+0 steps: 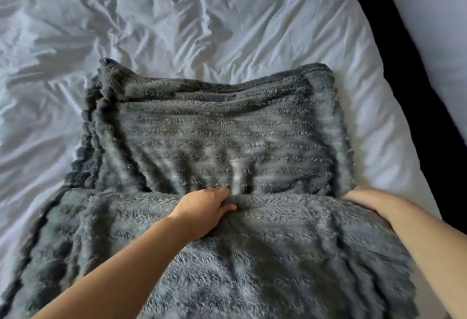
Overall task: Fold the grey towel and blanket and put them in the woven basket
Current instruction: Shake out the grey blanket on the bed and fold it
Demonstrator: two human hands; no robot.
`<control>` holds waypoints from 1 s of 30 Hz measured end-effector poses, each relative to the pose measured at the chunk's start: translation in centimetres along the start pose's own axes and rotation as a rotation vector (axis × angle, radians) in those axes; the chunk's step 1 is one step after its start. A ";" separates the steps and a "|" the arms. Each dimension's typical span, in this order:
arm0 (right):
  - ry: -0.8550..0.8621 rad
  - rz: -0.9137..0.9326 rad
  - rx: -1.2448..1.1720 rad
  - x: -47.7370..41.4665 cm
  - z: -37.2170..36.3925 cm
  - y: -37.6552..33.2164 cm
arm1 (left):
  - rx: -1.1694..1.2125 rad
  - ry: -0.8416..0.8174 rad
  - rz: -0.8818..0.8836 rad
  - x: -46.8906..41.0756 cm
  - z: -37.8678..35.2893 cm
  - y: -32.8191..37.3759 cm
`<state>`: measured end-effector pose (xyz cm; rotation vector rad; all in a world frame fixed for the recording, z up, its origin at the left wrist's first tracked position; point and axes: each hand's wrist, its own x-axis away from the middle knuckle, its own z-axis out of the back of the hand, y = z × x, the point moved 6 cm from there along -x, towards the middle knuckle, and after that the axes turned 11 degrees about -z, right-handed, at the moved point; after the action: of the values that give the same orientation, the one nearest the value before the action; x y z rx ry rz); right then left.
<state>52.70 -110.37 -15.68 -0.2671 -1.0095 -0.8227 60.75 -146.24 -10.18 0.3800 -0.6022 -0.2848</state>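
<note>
While the fluffy grey blanket [214, 129] lies part-folded on the white bedsheet [177, 15] toward 6 o'clock, the left hand [204, 207] pinches its middle fold; the right hand [371, 202], at 4 o'clock, overlaps its edge, fingers hidden.

Grey ribbed fluffy blanket [214, 129], partly folded, flat on bed.

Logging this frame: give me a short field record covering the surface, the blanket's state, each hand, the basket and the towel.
surface: bed with a rumpled white sheet
grey blanket: partly folded, fluffy near layer lapped over the ribbed far part
left hand: grips a bunch of the near layer's edge at mid-width
right hand: on the blanket's right edge, fingers hidden
woven basket: not in view
grey towel: not in view
</note>
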 end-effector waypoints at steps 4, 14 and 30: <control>0.407 0.112 -0.138 0.9 2.9 1.5 | -0.006 0.133 0.063 0.7 0.6 0.6; 0.319 0.592 -0.736 17.1 -3.3 3.0 | 0.285 0.469 0.406 12.2 1.0 0.6; -0.393 -0.037 -1.207 18.4 -21.5 22.3 | 1.572 0.939 1.191 33.9 -18.2 -1.6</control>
<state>87.44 -116.03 -8.14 -1.4836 -0.7556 -1.3770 98.07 -155.35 -7.93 1.4314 0.0970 1.5635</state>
